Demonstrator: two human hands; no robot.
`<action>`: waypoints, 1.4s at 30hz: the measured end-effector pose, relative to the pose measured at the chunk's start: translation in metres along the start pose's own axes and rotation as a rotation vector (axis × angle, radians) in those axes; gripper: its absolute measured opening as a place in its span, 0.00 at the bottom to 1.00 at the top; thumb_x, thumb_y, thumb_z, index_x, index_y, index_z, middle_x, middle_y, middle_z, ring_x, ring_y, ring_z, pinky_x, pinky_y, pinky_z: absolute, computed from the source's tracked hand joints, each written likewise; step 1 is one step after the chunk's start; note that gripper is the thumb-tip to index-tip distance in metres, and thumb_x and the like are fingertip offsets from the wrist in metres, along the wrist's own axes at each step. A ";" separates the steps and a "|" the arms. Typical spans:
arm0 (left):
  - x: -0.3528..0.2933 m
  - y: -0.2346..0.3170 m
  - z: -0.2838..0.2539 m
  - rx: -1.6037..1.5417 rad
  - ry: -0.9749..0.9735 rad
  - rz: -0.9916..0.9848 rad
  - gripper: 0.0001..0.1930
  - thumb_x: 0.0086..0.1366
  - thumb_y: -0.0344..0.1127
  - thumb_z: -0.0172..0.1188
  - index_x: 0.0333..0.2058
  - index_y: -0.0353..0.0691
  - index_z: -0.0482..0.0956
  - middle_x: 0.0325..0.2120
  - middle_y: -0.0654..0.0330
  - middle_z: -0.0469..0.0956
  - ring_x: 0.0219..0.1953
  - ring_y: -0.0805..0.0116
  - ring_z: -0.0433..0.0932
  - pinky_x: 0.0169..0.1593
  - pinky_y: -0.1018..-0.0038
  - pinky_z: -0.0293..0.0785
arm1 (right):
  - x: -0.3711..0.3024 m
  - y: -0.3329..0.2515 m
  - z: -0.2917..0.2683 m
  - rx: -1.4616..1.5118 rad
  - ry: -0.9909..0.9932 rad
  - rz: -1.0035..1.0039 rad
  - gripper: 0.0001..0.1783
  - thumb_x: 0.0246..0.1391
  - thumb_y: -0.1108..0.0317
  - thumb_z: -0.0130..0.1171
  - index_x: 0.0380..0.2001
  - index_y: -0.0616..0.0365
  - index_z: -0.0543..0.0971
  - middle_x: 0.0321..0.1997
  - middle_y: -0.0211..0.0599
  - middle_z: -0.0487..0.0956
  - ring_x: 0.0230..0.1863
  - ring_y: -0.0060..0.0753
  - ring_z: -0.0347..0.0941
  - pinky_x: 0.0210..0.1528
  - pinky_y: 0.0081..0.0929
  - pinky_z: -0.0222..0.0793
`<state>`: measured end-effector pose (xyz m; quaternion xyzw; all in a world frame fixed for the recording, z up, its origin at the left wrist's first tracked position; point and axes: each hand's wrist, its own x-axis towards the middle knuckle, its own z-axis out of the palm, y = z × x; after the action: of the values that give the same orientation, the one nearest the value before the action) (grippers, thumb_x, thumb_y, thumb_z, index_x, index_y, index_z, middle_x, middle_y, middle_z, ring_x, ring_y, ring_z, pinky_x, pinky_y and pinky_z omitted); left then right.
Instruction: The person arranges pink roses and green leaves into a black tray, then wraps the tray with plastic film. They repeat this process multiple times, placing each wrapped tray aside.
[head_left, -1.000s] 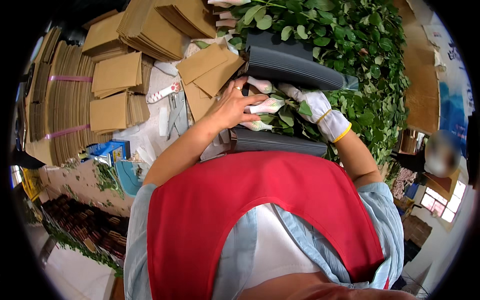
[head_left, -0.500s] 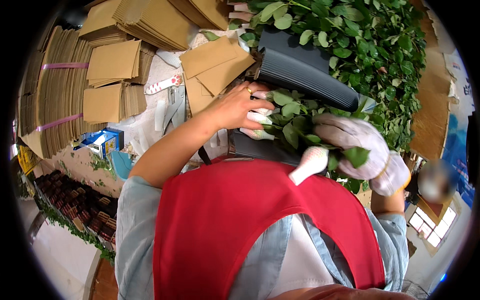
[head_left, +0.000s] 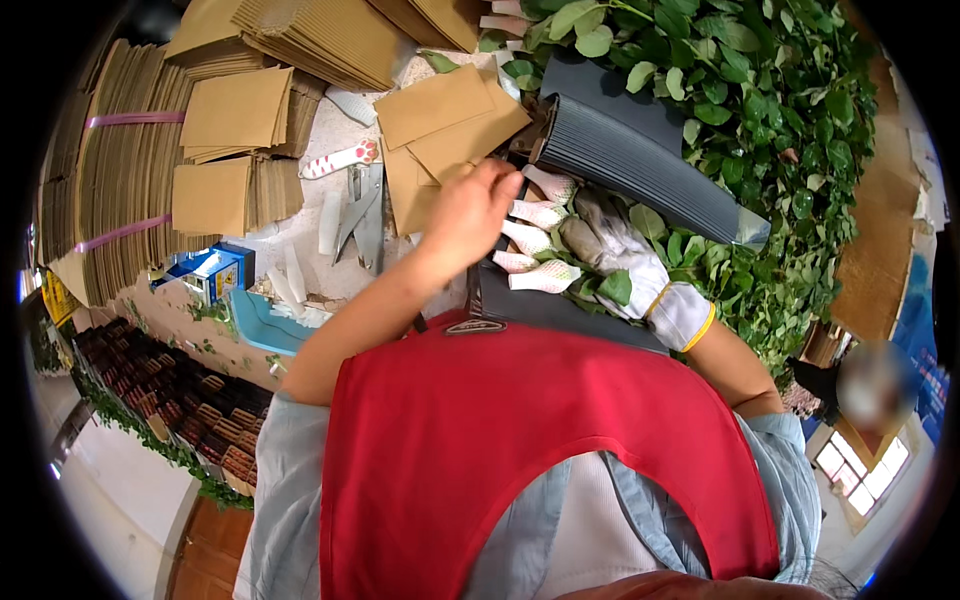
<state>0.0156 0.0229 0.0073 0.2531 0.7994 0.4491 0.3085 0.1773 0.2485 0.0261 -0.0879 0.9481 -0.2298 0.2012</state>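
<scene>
The bare left hand has bent fingers close together beside the wrapped flower buds, mid-frame; I can't tell if it pinches anything. The gloved right hand, half curled, touches green leaves just right of them.

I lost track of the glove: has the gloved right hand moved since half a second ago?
Yes: the right hand has moved left, judged against the ridged dark board.
</scene>
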 end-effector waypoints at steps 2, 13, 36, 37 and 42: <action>0.001 0.018 0.016 0.289 0.147 -0.035 0.22 0.70 0.50 0.52 0.46 0.33 0.75 0.34 0.42 0.81 0.35 0.42 0.82 0.38 0.54 0.78 | 0.008 -0.020 -0.022 -0.041 -0.034 -0.012 0.43 0.54 0.51 0.60 0.69 0.49 0.58 0.73 0.58 0.54 0.71 0.63 0.54 0.72 0.50 0.50; 0.013 -0.035 -0.050 -0.142 0.676 -0.081 0.04 0.66 0.30 0.57 0.36 0.36 0.78 0.27 0.51 0.81 0.30 0.56 0.82 0.36 0.66 0.76 | 0.019 -0.031 -0.030 0.068 -0.033 0.019 0.40 0.46 0.55 0.68 0.61 0.55 0.65 0.68 0.55 0.59 0.68 0.63 0.55 0.68 0.51 0.55; -0.025 -0.014 -0.032 0.374 -0.555 0.456 0.12 0.64 0.41 0.59 0.39 0.38 0.78 0.32 0.55 0.76 0.39 0.51 0.76 0.42 0.61 0.72 | 0.020 -0.047 -0.044 0.078 0.126 -0.078 0.36 0.55 0.59 0.59 0.67 0.45 0.63 0.66 0.52 0.65 0.64 0.60 0.63 0.65 0.48 0.62; -0.021 -0.013 -0.037 0.435 -0.583 0.520 0.11 0.64 0.40 0.59 0.38 0.38 0.78 0.31 0.54 0.76 0.39 0.51 0.76 0.41 0.61 0.72 | 0.020 -0.047 -0.047 0.124 0.135 -0.084 0.36 0.56 0.60 0.58 0.68 0.44 0.62 0.67 0.52 0.64 0.65 0.58 0.63 0.66 0.48 0.61; -0.032 -0.014 -0.139 0.721 -0.571 0.032 0.12 0.61 0.42 0.63 0.33 0.37 0.80 0.28 0.52 0.77 0.36 0.48 0.77 0.40 0.57 0.73 | 0.020 -0.043 -0.045 0.137 0.190 -0.069 0.35 0.56 0.60 0.58 0.67 0.43 0.63 0.67 0.52 0.64 0.65 0.59 0.63 0.65 0.48 0.61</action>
<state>-0.0649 -0.0837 0.0603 0.4704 0.7835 0.0594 0.4018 0.1430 0.2238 0.0763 -0.0843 0.9414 -0.3082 0.1077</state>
